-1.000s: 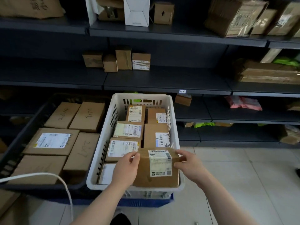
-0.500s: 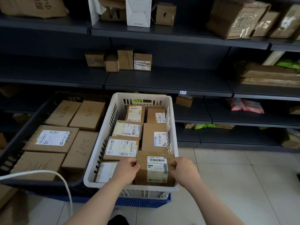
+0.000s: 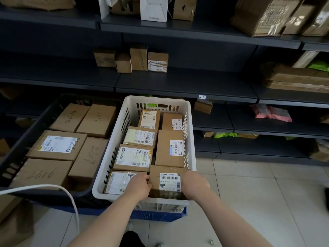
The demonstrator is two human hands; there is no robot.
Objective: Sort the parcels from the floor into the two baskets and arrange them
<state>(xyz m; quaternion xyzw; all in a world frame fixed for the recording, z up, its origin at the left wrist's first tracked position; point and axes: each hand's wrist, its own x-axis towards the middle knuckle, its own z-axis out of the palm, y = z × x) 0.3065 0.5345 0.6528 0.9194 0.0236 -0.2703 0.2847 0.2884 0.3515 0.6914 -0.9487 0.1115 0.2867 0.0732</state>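
Note:
A small brown parcel [image 3: 169, 182] with a white barcode label sits in the near right corner of the white slatted basket [image 3: 193, 132]. My left hand [image 3: 138, 187] grips its left side and my right hand [image 3: 195, 184] grips its right side. Several labelled brown parcels fill the rest of the white basket in two rows. To the left stands a dark basket [image 3: 23, 138] holding larger cardboard parcels, some marked with handwritten numbers.
Dark metal shelving [image 3: 187, 86] with boxes and bags rises right behind the baskets. A blue crate [image 3: 160, 215] lies under the white basket. A white cable [image 3: 71, 198] crosses the lower left. Pale floor tiles [image 3: 249, 193] spread to the right.
Both hands have lowered the small parcel from above the basket's front rim down into its near right corner. The other parcels have not moved.

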